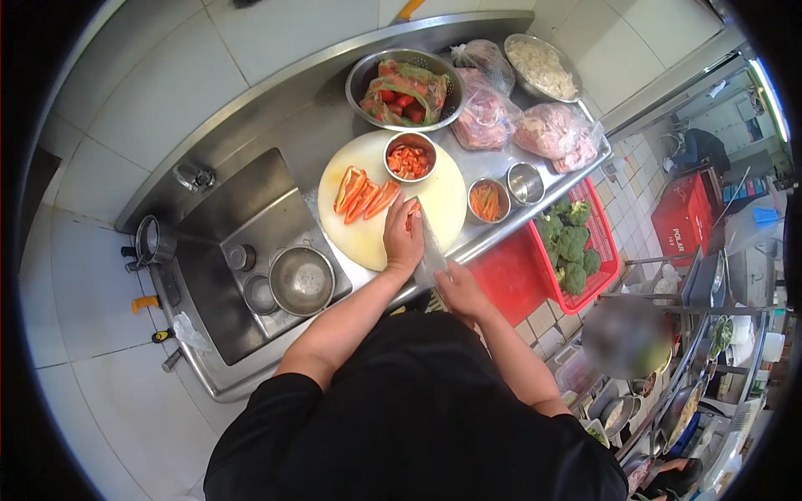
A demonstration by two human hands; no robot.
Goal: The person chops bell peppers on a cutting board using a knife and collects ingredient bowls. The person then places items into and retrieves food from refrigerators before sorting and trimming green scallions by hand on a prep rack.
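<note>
My left hand (403, 240) is closed on a red pepper piece, of which only a bit shows between the fingers, above a round cutting board (359, 242). In my right hand (459, 290) is a knife (429, 250), its broad blade pointing away from me right beside the left fingers. Cut pepper pieces (362, 197) lie side by side on the board, left of my left hand. At the board's far side stands a steel bowl (410, 136) of chopped red pepper (409, 162).
Right of the board are a cup of orange strips (484, 200) and a steel cup (525, 184). Behind stand a colander (355, 92) and bagged meat (484, 121). A red basket (614, 263) holds broccoli (572, 242). The sink (242, 217) with pots lies left.
</note>
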